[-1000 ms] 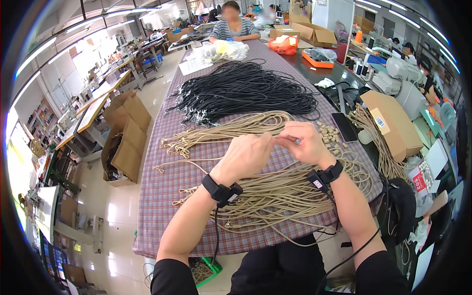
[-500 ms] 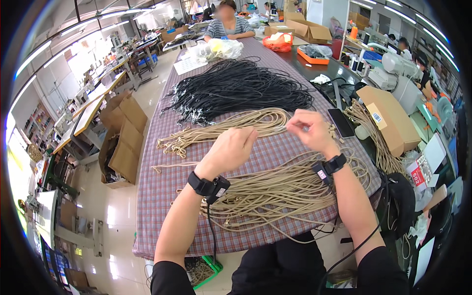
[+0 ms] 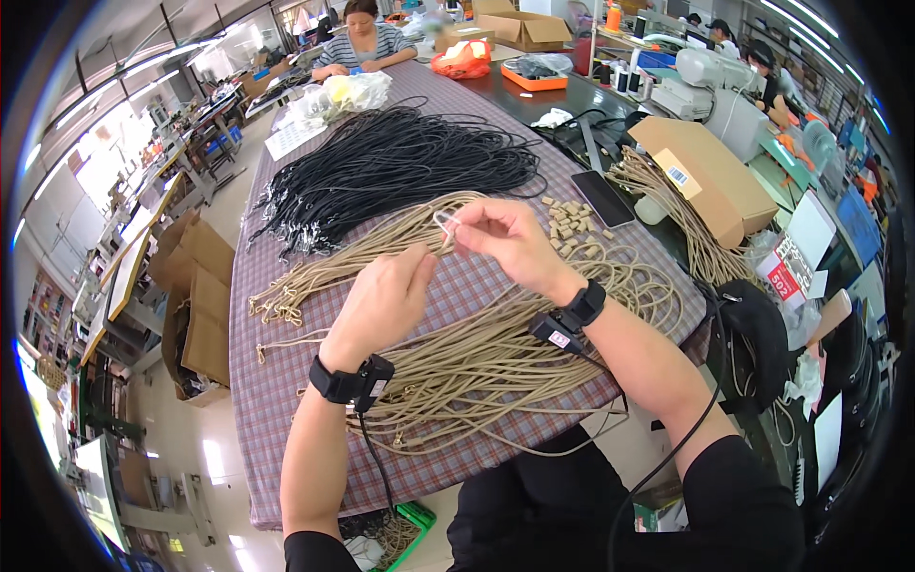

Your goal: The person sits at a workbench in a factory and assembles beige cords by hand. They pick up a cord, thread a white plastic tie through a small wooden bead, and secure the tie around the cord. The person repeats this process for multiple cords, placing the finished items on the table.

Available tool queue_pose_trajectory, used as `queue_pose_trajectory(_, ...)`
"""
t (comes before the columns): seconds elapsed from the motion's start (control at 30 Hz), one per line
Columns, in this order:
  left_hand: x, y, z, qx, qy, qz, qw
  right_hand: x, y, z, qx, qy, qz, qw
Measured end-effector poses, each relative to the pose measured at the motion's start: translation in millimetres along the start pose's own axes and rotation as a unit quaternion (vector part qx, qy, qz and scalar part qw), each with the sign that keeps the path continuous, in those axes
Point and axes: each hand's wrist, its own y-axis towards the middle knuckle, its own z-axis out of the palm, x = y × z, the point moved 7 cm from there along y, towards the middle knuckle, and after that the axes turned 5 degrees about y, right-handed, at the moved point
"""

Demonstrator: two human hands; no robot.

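Both my hands are up over the checked cloth (image 3: 286, 381), working one tan cord (image 3: 444, 221). My right hand (image 3: 510, 243) has its fingertips pinched narrow on the cord's small loop, just above the cloth's middle; my left hand (image 3: 386, 300) is curled beside it, thumb and forefinger closed toward the same cord, though I can't see the pads themselves from here. Near edge of the cloth, under my wrists: the big loose heap (image 3: 496, 353) of tan cords, tangled and fanned out, which I judge to be what's left. Left of centre on the cloth lies the neat bundle (image 3: 353, 257), ends lined up together, likely the finished ones. By eye the heap is far larger than the bundle, so I'd say I'm early in the job, well under halfway. Just right of my right hand, a scatter of small tan stoppers (image 3: 570, 217) on the cloth, with a phone (image 3: 602, 197) beside them. Farther up the cloth the black cords (image 3: 400, 162) sit in their own pile, untouched as far as I can tell. At the cloth's far end another person (image 3: 360, 43) sits at work.
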Motion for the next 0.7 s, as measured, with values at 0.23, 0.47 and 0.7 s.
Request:
queue_pose_trajectory(0.23,8.4,-1.4,-8.2,0.008,0.009,-0.021,1.0,29.8,11.8,-44.4,-0.061,0.353,-0.041,0.933)
queue_pose_trajectory(0.47,-0.9,4.0,-13.0,0.005,-0.028,-0.027,0.999,57.7,7.1,-95.6,-0.074,0.172,-0.049,0.981)
queue_pose_trajectory(0.7,0.2,-1.7,1.9,0.014,-0.054,-0.008,0.998,22.8,0.7,12.4,0.07,-0.256,-0.036,0.964)
